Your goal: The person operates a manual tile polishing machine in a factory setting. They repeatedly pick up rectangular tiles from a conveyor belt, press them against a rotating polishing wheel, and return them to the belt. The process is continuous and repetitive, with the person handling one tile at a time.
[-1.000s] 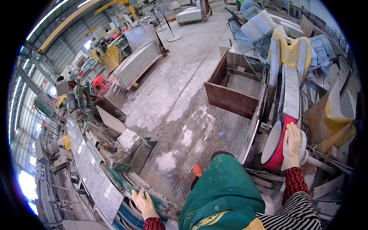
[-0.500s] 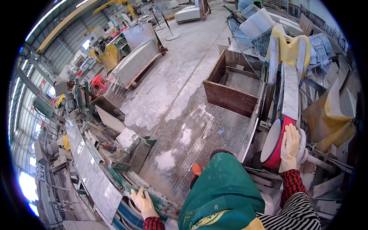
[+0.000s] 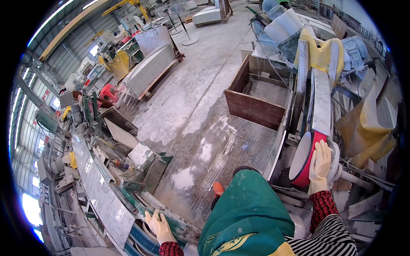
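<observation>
Wet workshop floor spreads ahead. Right hand lies flat, fingers apart, on the red disc. Left hand rests open on the green rail.

A worker stands between two machines on a workshop floor. On the person's left, the left hand rests on the edge of a long machine bed, with a stone slab lying along the conveyor just left of it. On the right, the right hand lies flat on a round disc-shaped wheel, which stands on edge at the near end of an upright stone slab. Ahead of the wheel, to its left, sits an open-topped box on the floor. Farther off, behind the left-hand machine, stone slabs are stacked on a pallet.
</observation>
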Demonstrator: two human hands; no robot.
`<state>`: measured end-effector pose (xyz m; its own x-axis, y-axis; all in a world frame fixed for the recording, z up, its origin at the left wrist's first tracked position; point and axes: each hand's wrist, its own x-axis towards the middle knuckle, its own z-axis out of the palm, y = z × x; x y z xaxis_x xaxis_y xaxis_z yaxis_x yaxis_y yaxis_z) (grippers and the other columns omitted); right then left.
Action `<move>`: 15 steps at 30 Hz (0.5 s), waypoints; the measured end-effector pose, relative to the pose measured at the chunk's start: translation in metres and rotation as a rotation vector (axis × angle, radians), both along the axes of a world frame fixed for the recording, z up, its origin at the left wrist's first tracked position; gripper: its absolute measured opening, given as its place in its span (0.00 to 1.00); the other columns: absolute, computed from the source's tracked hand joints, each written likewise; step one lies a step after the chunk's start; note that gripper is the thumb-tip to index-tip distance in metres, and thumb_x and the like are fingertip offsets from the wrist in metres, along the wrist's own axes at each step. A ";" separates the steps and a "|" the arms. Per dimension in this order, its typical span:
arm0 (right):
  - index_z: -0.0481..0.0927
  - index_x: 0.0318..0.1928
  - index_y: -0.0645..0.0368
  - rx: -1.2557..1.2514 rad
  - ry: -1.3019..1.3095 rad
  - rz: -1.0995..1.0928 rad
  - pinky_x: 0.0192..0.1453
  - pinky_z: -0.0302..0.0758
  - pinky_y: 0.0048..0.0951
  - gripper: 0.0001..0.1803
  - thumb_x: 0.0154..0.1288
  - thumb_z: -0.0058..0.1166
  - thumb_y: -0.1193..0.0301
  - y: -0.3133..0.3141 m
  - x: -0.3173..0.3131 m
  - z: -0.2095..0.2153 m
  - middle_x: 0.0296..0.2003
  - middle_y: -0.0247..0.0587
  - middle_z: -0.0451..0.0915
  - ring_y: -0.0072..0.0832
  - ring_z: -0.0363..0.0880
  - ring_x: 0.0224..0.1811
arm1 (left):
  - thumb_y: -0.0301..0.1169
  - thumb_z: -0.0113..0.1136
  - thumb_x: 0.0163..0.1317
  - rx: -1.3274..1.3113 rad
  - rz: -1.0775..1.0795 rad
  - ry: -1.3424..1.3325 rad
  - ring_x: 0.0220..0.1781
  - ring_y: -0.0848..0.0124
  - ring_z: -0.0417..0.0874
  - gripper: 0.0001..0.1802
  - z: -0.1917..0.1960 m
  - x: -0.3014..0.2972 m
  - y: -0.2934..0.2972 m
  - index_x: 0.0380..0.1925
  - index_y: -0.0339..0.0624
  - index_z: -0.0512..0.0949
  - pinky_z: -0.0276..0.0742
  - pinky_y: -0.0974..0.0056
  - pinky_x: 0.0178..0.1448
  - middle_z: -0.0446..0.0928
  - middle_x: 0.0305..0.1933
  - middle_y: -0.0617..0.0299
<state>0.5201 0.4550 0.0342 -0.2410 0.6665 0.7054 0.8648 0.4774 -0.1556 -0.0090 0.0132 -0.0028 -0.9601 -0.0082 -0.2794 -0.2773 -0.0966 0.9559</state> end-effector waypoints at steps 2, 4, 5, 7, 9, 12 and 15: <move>0.82 0.62 0.67 0.004 -0.011 -0.010 0.78 0.67 0.54 0.18 0.76 0.55 0.75 -0.002 -0.001 0.000 0.65 0.58 0.81 0.57 0.77 0.69 | 0.22 0.58 0.72 -0.017 -0.023 0.002 0.75 0.74 0.65 0.26 0.002 0.000 0.000 0.70 0.32 0.74 0.75 0.65 0.65 0.51 0.87 0.78; 0.81 0.62 0.67 0.001 -0.019 -0.019 0.78 0.67 0.54 0.18 0.75 0.55 0.75 -0.004 -0.002 0.000 0.65 0.58 0.80 0.57 0.76 0.69 | 0.23 0.57 0.74 -0.050 -0.067 0.050 0.75 0.75 0.64 0.22 -0.009 -0.005 -0.008 0.66 0.29 0.78 0.75 0.65 0.65 0.50 0.87 0.78; 0.81 0.62 0.67 -0.004 -0.021 -0.022 0.78 0.67 0.55 0.18 0.75 0.55 0.75 -0.006 -0.002 0.000 0.65 0.58 0.80 0.57 0.76 0.69 | 0.24 0.56 0.74 -0.066 -0.088 0.074 0.76 0.75 0.63 0.20 -0.014 -0.007 -0.012 0.64 0.28 0.80 0.75 0.66 0.65 0.49 0.88 0.78; 0.81 0.62 0.67 -0.007 -0.030 -0.028 0.78 0.67 0.55 0.19 0.75 0.55 0.75 -0.009 -0.003 0.000 0.65 0.58 0.80 0.57 0.76 0.69 | 0.24 0.58 0.74 -0.031 -0.086 0.066 0.76 0.74 0.64 0.22 -0.017 -0.008 -0.017 0.66 0.29 0.78 0.75 0.66 0.65 0.50 0.87 0.77; 0.81 0.62 0.66 -0.003 -0.045 -0.032 0.78 0.67 0.55 0.19 0.75 0.55 0.75 -0.011 -0.005 0.001 0.65 0.58 0.80 0.57 0.76 0.69 | 0.23 0.59 0.73 -0.010 -0.065 0.049 0.76 0.74 0.64 0.25 -0.016 -0.008 -0.016 0.68 0.31 0.76 0.75 0.66 0.65 0.51 0.87 0.76; 0.81 0.63 0.64 -0.019 -0.067 -0.038 0.77 0.68 0.53 0.20 0.74 0.59 0.72 -0.010 0.003 -0.004 0.64 0.58 0.81 0.57 0.77 0.68 | 0.22 0.60 0.71 0.000 -0.021 0.001 0.76 0.73 0.65 0.30 -0.017 -0.012 -0.012 0.73 0.34 0.71 0.75 0.66 0.66 0.53 0.87 0.74; 0.82 0.60 0.63 -0.391 0.031 -0.062 0.75 0.69 0.54 0.21 0.70 0.63 0.68 -0.004 -0.003 0.032 0.61 0.59 0.81 0.58 0.78 0.64 | 0.21 0.61 0.70 0.017 0.035 -0.048 0.77 0.72 0.65 0.37 -0.012 -0.008 -0.012 0.79 0.39 0.64 0.75 0.67 0.67 0.54 0.87 0.74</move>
<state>0.5172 0.4511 0.0657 -0.1743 0.8990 0.4019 0.8822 0.3238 -0.3418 -0.0172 0.0009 -0.0149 -0.9450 -0.0366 -0.3251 -0.3186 -0.1228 0.9399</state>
